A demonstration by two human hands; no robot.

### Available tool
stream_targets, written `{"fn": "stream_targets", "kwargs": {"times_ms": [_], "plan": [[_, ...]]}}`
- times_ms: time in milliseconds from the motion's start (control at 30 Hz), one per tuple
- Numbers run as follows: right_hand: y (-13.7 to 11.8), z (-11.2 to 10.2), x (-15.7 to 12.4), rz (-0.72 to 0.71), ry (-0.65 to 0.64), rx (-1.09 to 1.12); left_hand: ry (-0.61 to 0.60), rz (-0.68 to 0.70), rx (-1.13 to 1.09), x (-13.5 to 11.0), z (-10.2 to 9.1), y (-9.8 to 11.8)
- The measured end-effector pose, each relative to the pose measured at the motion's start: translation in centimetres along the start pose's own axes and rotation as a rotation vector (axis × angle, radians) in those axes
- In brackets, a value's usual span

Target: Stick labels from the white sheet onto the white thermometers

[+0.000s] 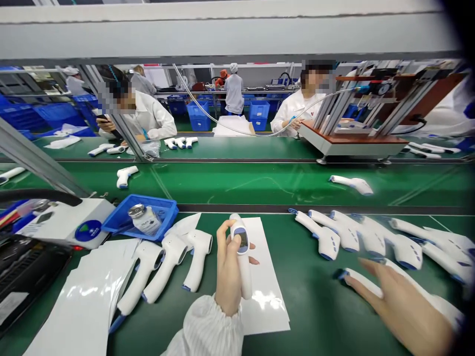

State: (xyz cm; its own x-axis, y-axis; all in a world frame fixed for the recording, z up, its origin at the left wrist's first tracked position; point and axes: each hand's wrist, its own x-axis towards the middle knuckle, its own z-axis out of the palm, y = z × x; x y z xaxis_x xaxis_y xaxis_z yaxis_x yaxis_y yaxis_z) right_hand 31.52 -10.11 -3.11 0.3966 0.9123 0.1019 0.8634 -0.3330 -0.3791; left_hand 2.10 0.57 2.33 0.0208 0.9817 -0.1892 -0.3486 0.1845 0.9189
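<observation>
My left hand (228,269) is closed around a white infrared forehead thermometer (245,269), with the thumb beside its small dark screen. Under it lies a white sheet of paper (265,287). My right hand (411,306), blurred by motion, is over the right side of the bench with thumb and fingers apart. A white thermometer (365,283) lies by its thumb; whether they touch I cannot tell. Several more thermometers (326,242) lie in a slanted row beyond this hand. To the left of my left hand, other thermometers (166,269) rest on their sides.
A stack of white sheets (81,301) lies at left. Behind it are a blue tray (166,225) holding a metal-capped jar (146,219), and a white box device (70,222). A green conveyor (230,183) carries thermometers. Co-workers sit across it, beside a press-like fixture (356,138).
</observation>
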Motion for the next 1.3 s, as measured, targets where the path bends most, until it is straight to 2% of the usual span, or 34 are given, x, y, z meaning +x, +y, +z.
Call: {"fn": "stream_targets", "kwargs": {"times_ms": [133,200,267,333,467,567,800,900,1000,1067,1200,1300], "plan": [[-11.6,0.1,2.0,-0.229,-0.229,0.575,-0.001,0.023,0.031,-0.4,0.1,0.2],[-16.2,0.5,3.0,-0.357,-0.271,0.767,0.025,0.059,0.074,-0.6,0.0,0.1],[-19.3,1.1,3.7,-0.43,-0.279,0.885,0.054,0.078,0.125,-0.8,-0.2,0.0],[-21.0,1.5,4.3,-0.456,-0.258,0.934,0.079,0.086,0.155,-0.8,-0.5,-0.2],[-22.4,2.0,4.8,-0.515,-0.227,0.876,0.116,0.15,0.163,-0.7,-1.1,-0.6],[-22.7,1.9,4.4,-0.543,-0.251,0.848,0.131,0.188,0.171,-0.5,-1.4,-0.8],[-22.6,1.9,3.3,-0.414,-0.421,0.759,0.151,0.154,0.156,-0.3,-1.8,-1.0],[-22.7,2.1,3.8,-0.359,-0.522,0.871,0.151,0.092,0.13,-0.4,-1.8,-0.7],[-22.6,2.1,4.4,-0.32,-0.613,0.955,0.118,-0.034,0.048,-0.5,-1.8,-0.4],[-22.4,2.0,4.7,-0.323,-0.601,0.919,0.092,-0.111,-0.022,-0.5,-1.8,-0.1],[-22.0,1.9,5.1,-0.33,-0.486,0.879,0.042,-0.214,-0.141,-0.8,-1.9,0.7],[-22.0,1.9,5.2,-0.357,-0.501,0.942,-0.024,-0.251,-0.159,-1.3,-2.1,1.2]]}}
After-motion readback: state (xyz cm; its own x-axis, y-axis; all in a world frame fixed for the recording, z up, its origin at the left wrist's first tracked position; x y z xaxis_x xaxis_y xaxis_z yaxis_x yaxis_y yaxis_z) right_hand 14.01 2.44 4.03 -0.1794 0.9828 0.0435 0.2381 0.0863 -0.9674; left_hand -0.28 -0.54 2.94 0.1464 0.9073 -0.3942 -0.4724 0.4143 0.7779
